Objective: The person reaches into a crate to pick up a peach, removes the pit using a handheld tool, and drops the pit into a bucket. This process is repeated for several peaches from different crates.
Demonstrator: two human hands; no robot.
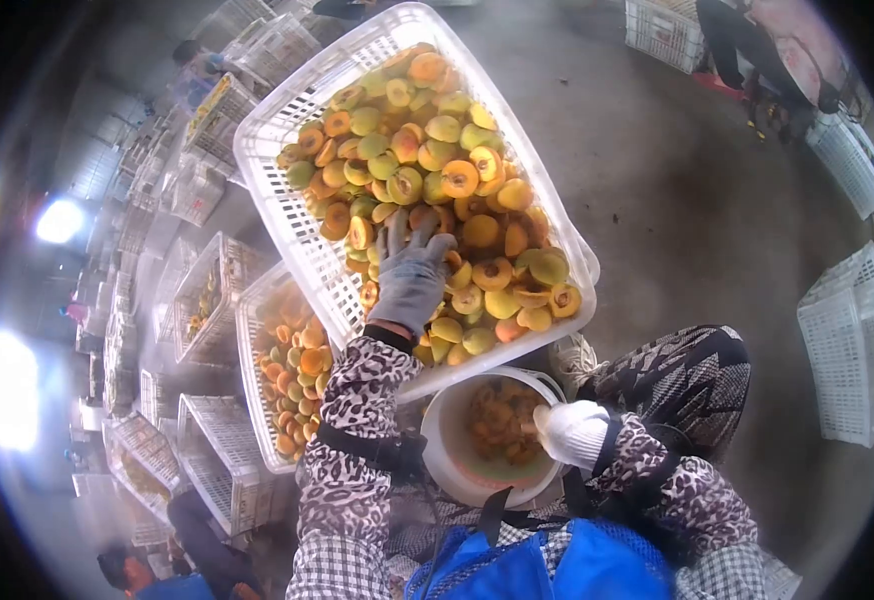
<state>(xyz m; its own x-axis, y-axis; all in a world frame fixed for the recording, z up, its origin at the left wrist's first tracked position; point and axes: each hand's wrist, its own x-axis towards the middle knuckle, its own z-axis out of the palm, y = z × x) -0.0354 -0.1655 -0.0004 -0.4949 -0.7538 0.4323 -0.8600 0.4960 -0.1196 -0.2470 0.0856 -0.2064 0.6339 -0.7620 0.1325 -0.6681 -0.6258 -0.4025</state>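
Observation:
My left hand (pixel 412 280), in a grey glove, reaches into a white plastic crate (pixel 257 165), its fingers spread over halved yellow peaches (pixel 437 150). Some halves lie cut face up, others show their green-yellow skin. Below the crate, close to my body, stands a white bucket (pixel 447 465) with orange peach pieces (pixel 502 425) inside. At the bucket's right rim is my right hand (pixel 572 433) in a white glove, fingers closed. A small orange-brown tip pokes out of it toward the bucket; I cannot tell what it is.
A second crate (pixel 257 430) of peach halves sits left of my left forearm. More white crates (pixel 222 450) are stacked along the left. Crates (pixel 842 350) stand at the right. Other people (pixel 757 50) work at upper right, upper left and lower left.

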